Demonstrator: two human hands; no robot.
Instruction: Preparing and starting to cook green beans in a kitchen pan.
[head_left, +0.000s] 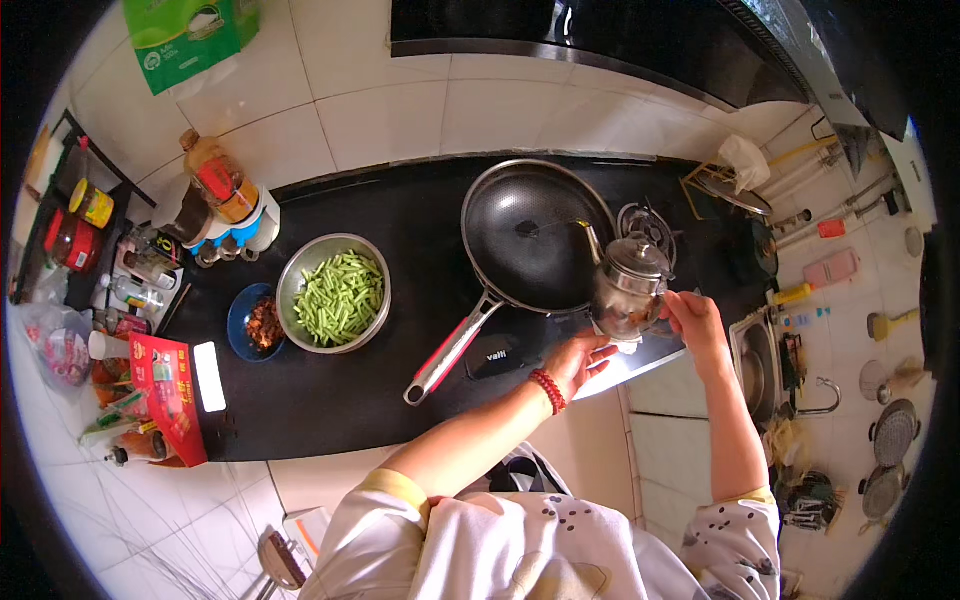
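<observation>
My right hand (694, 315) grips the handle of a glass oil pot with a metal lid (630, 289). The pot's spout points over the right rim of a black wok (532, 232), and a thin stream seems to run from it into the wok. Just below the pot is my left hand (581, 360), its fingers apart and a red bead bracelet on the wrist; whether it touches the base I cannot tell. The wok's metal and red handle (450, 356) points toward me. Left of the wok stands a steel bowl (386, 300) of cut green beans (341, 300).
A blue bowl (238, 330) with a dark reddish food touches the steel bowl's left side. Farther left are a plastic oil bottle (217, 176), jars and a red packet (169, 397). A second burner (651, 229) lies behind the pot. The sink (754, 367) is at the right.
</observation>
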